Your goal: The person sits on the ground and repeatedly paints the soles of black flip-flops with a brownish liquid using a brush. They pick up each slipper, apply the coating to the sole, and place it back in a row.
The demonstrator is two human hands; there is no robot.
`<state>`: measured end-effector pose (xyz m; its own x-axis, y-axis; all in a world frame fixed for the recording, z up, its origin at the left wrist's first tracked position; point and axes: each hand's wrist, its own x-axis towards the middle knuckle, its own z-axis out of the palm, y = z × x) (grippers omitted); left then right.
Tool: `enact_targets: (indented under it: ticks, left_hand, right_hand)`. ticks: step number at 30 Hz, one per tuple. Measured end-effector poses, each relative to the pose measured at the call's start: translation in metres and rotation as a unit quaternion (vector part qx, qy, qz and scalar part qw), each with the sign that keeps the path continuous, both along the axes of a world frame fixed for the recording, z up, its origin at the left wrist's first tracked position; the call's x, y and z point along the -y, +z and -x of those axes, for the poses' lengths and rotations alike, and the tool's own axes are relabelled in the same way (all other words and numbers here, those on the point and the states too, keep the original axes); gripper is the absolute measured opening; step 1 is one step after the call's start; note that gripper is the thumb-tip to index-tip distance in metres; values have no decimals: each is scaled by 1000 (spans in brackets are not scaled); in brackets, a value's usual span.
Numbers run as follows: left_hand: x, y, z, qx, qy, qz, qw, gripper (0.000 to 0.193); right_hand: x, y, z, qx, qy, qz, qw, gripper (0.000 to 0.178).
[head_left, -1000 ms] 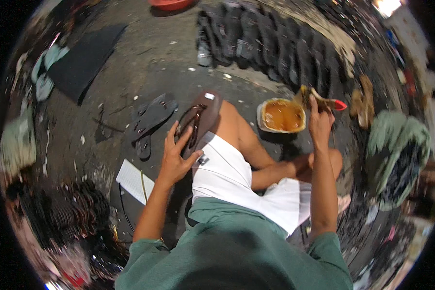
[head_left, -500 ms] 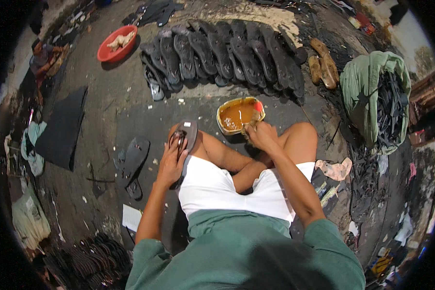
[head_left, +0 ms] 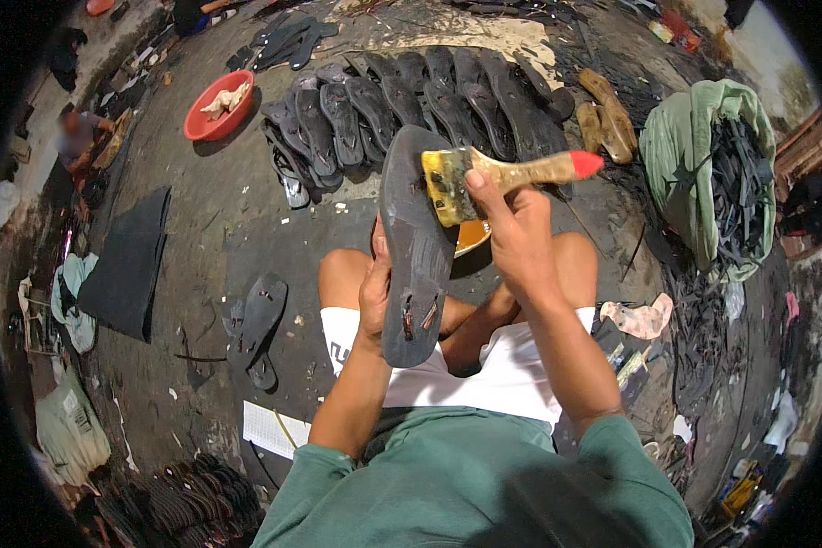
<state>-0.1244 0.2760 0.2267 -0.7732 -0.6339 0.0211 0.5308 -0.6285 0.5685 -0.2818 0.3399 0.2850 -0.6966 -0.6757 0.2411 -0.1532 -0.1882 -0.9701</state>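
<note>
Held up in front of me is a dark sandal point(head_left: 413, 260), its underside facing me, with strap ends showing in slots near its lower end. My left hand point(head_left: 374, 290) is closed around its left edge; some fingers are hidden behind it. In my right hand point(head_left: 522, 236) is a wide paintbrush point(head_left: 543, 170) with a red-tipped handle. Its yellow-coated bristles lie against the upper right part of the sole. Partly hidden behind the sandal and my right hand is a bowl point(head_left: 471, 239) of orange-brown liquid.
Rows of dark sandals point(head_left: 347, 123) lie ahead, beside a red basin point(head_left: 221, 105) and wooden shoe lasts point(head_left: 605, 119). A green sack point(head_left: 680, 173) of black strips stands at right. More sandals point(head_left: 263, 315) lie left of my knee. Another person point(head_left: 82, 142) sits far left.
The sandal has risen from my left knee and turned underside toward me. My right hand has lifted the paintbrush from the bowl and brought it left against the sole.
</note>
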Motion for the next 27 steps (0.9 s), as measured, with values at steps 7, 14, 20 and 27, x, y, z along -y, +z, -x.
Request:
enact_targets:
  ticks: [7, 14, 20, 27]
  left_hand:
    - [-4, 12, -12, 147, -20, 137, 979, 47]
    - [-2, -1, -17, 75, -34, 129, 988, 52]
    - [-12, 12, -24, 18, -13, 53, 998, 50]
    - [16, 6, -21, 21, -17, -23, 999, 54]
  right_hand:
    - [-10, 10, 21, -312, 31, 54, 948, 21]
    - [-25, 23, 7, -319, 113, 73, 938, 20]
    - [-14, 37, 40, -158, 33, 62, 985, 13]
    - [-48, 5, 8, -426, 138, -14, 894, 23]
